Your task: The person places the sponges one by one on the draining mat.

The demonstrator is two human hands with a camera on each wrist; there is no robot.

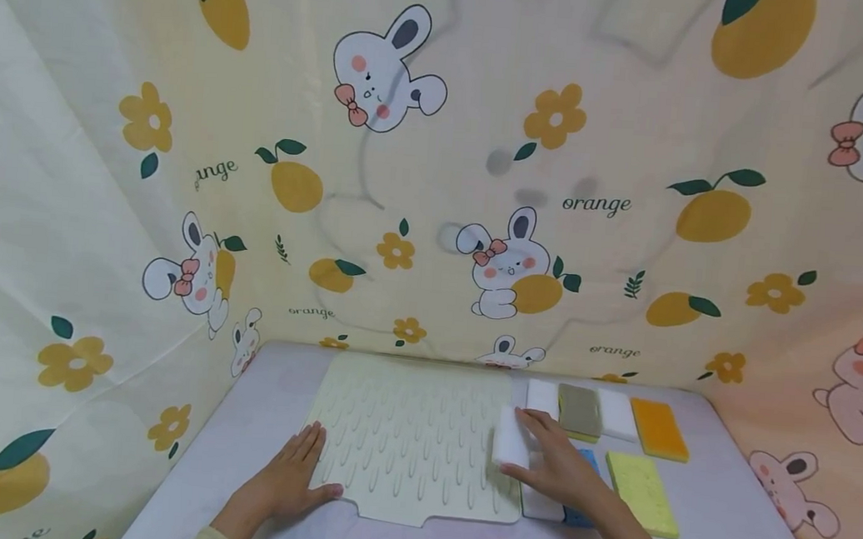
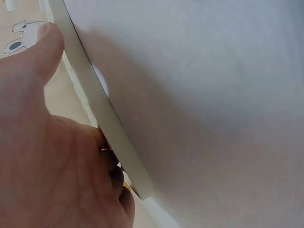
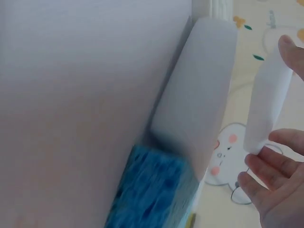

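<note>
A cream board with rows of raised ridges (image 1: pixel 400 501) lies flat on the table. My left hand (image 1: pixel 291 470) rests at its left edge with fingers straight; the left wrist view shows the hand (image 2: pixel 52 156) along the board's side (image 2: pixel 90 90). Between thumb and fingertips, my right hand (image 1: pixel 564 462) pinches a white sponge (image 1: pixel 511 438) over the board's right part. In the right wrist view that white sponge (image 3: pixel 270 99) stands on edge in the right hand (image 3: pixel 285 185). Below the right hand lie another white sponge (image 1: pixel 541 504) and a blue sponge (image 1: pixel 581 518), partly covered by it.
Right of the board, a back row holds a white sponge (image 1: pixel 543 394), a grey-and-yellow sponge (image 1: pixel 579 410), another white sponge (image 1: pixel 618 414) and an orange sponge (image 1: pixel 659 429). A pale yellow sponge (image 1: pixel 643 495) lies in front. Printed fabric (image 1: pixel 438 178) encloses the table's back and sides.
</note>
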